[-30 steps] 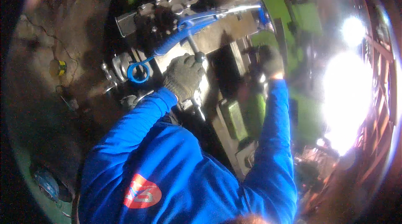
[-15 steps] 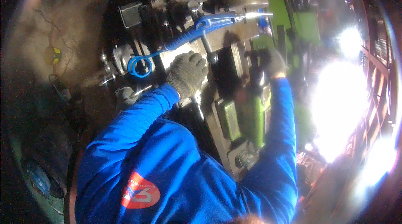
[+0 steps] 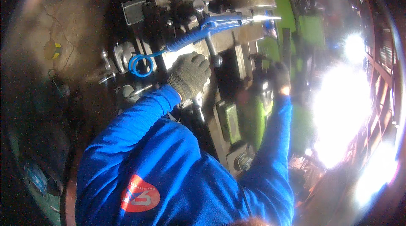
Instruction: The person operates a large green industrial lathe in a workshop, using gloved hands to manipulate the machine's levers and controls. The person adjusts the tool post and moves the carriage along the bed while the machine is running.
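Two gloved hands, one blue air gun, one coiled blue hose. The left hand (image 3: 189, 74), in a grey knit glove, lies with its fingers together and curled down onto the pale block (image 3: 179, 55) of the machine; whether they clamp anything beneath cannot be told. The right hand (image 3: 280, 76), in a dark glove, sits at three o'clock from the left, well apart; its fingers are blurred and their state cannot be told. The blue air gun (image 3: 220, 22) lies at one o'clock from the left hand, just above its knuckles, its metal nozzle pointing toward three o'clock. Its blue hose (image 3: 139, 63) loops once at nine o'clock from the left hand. A lever (image 3: 212, 50) stands just beside the left fingertips. The green machine body (image 3: 230, 120) fills the gap between both sleeves; open floor (image 3: 55, 23) lies toward ten o'clock, glare toward three. Compared with half a second ago, the left hand rests in the same spot under the gun, and the right hand has stayed out at the far side.
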Tool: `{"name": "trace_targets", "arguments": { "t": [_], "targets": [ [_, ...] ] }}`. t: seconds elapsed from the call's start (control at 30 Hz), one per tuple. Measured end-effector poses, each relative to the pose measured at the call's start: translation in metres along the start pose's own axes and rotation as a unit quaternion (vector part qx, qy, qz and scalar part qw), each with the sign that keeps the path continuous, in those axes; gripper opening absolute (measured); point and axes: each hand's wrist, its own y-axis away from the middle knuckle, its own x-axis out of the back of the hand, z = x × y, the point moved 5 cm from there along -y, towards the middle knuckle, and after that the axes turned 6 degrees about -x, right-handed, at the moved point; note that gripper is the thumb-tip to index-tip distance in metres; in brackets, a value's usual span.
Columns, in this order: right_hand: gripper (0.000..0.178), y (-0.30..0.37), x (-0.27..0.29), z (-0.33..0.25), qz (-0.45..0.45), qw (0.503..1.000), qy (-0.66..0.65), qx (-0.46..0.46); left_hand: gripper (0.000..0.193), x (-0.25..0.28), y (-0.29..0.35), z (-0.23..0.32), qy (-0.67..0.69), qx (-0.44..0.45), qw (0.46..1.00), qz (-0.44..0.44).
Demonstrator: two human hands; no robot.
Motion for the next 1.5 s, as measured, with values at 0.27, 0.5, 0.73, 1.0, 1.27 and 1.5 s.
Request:
{"name": "trace_targets", "arguments": {
  "t": [0.27,0.5,0.73,1.0,1.27,1.5],
  "targets": [
    [0.015,0.025,-0.09,-0.065,-0.002,0.666,-0.739,-0.099,0.023,-0.017,-0.003,0.0,-0.021,-0.003,0.996,0.082],
    [0.033,0.031,-0.094,-0.125,0.061,0.649,-0.758,-0.031,0.024,-0.014,-0.001,0.003,-0.041,-0.012,0.999,0.02],
    [0.027,0.075,-0.124,-0.078,0.055,0.681,-0.722,-0.108,0.028,-0.005,-0.003,0.004,-0.049,0.006,0.998,0.037],
    [0.036,0.105,-0.151,-0.051,0.197,0.971,-0.133,0.03,0.022,-0.006,-0.008,0.007,-0.035,0.012,0.998,0.048],
    [0.032,0.09,-0.108,-0.064,0.234,0.955,-0.181,-0.016,0.027,-0.011,-0.009,0.005,-0.039,0.007,0.999,0.014],
    [0.029,0.038,-0.009,-0.067,0.153,0.985,0.028,-0.081,0.027,-0.007,-0.012,0.012,-0.048,0.0,0.999,0.004]
  ]
}}
